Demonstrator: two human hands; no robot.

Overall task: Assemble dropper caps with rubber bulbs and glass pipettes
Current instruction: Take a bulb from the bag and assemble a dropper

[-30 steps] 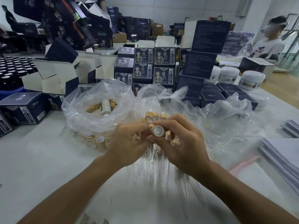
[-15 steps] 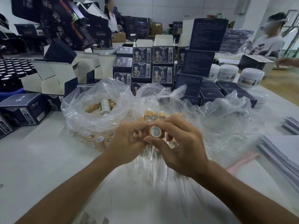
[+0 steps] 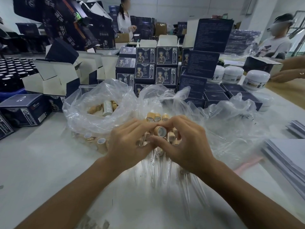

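My right hand (image 3: 186,144) pinches a wood-coloured dropper cap (image 3: 159,131) between thumb and fingers, its white-lined open end facing me. My left hand (image 3: 128,142) is close beside it, fingers curled round a thin glass pipette (image 3: 142,141) whose end sticks out near the cap. A pile of loose caps (image 3: 156,117) lies just behind both hands. Clear glass pipettes (image 3: 158,167) lie on the white table (image 3: 41,162) under and in front of my hands. Several more caps (image 3: 100,143) lie to the left under plastic.
An open clear plastic bag (image 3: 99,104) with caps and a white bottle sits at the left; crumpled plastic (image 3: 231,116) spreads to the right. Dark blue boxes (image 3: 165,63) stack behind. White jars (image 3: 255,79) stand at the right, paper stacks (image 3: 290,156) at the far right. Two people work beyond.
My hands have stayed together at the same spot. The cap in my right hand has tilted slightly, and the left fingers have shifted on the pipette.
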